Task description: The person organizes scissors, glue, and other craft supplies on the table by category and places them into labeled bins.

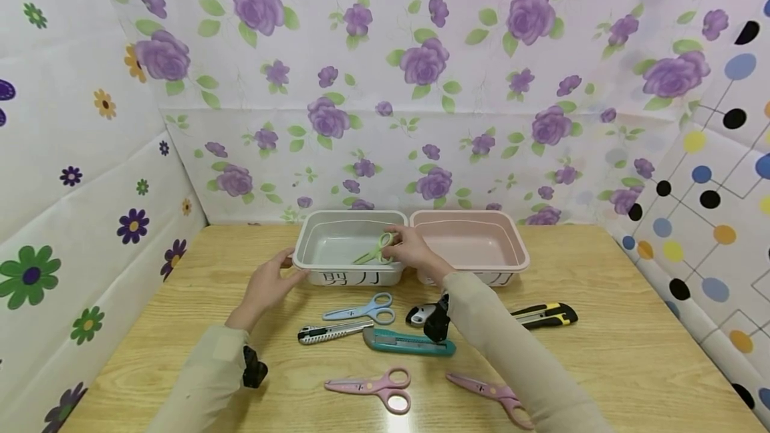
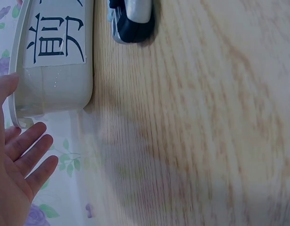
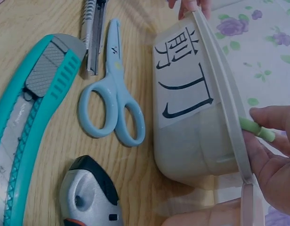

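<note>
My right hand [image 1: 414,247] pinches the handle end of small green scissors [image 1: 383,250], whose blades point left inside the white bin [image 1: 350,272]. In the right wrist view only a bit of green handle [image 3: 257,128] shows past the rim. At the bin's left front corner is my left hand [image 1: 267,286], thumb at the rim and the other fingers loosely extended beside its end [image 2: 22,155]. Light-blue scissors [image 1: 361,311] lie in front of the bin. Near them are a silver box cutter [image 1: 333,331], a teal box cutter [image 1: 409,342] and a grey-black cutter [image 1: 421,315].
A pink bin [image 1: 469,246] stands right of the white one. Pink scissors [image 1: 373,386] lie at the front, with another pink pair [image 1: 490,393] partly under my right forearm. A yellow-black box cutter [image 1: 546,315] lies on the right. Patterned cloth [image 1: 385,85] hangs behind the wooden table [image 1: 631,353].
</note>
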Demonstrator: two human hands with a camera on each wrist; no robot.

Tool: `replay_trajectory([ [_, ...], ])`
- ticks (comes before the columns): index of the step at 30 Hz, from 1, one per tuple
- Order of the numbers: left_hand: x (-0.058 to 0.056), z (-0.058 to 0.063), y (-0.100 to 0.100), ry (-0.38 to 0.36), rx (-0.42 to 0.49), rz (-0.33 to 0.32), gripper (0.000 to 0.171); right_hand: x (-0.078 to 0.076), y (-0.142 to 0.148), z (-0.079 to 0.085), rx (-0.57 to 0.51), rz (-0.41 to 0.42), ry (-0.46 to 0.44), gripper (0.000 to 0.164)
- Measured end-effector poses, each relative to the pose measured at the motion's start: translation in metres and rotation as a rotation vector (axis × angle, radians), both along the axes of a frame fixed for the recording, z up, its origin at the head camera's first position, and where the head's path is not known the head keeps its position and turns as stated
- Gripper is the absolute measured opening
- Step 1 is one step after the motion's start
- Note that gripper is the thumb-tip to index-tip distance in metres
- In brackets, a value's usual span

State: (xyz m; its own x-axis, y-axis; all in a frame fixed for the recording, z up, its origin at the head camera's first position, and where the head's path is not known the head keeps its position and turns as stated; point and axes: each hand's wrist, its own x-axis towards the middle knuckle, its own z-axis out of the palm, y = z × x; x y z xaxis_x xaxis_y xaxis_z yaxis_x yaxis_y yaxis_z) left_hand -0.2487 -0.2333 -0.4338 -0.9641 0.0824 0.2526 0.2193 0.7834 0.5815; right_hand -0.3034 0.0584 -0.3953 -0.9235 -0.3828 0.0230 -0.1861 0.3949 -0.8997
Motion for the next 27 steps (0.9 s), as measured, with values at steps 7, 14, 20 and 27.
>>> replay_trajectory([
  [7,0.000,0.003,-0.001,0.004,0.003,0.001,0.064,-0.005,-0.010,0.000,0.143,-0.055,0.160,0.050],
  [14,0.000,0.003,-0.001,0.000,0.009,-0.005,0.061,-0.001,-0.016,-0.002,0.137,-0.108,0.232,0.050],
  [20,0.000,0.000,-0.001,0.005,0.010,-0.007,0.063,0.000,-0.017,-0.006,0.087,-0.142,0.231,0.047],
  [27,-0.001,-0.003,0.000,-0.002,0.001,0.004,0.064,-0.002,-0.017,-0.009,0.127,-0.158,0.285,0.045],
])
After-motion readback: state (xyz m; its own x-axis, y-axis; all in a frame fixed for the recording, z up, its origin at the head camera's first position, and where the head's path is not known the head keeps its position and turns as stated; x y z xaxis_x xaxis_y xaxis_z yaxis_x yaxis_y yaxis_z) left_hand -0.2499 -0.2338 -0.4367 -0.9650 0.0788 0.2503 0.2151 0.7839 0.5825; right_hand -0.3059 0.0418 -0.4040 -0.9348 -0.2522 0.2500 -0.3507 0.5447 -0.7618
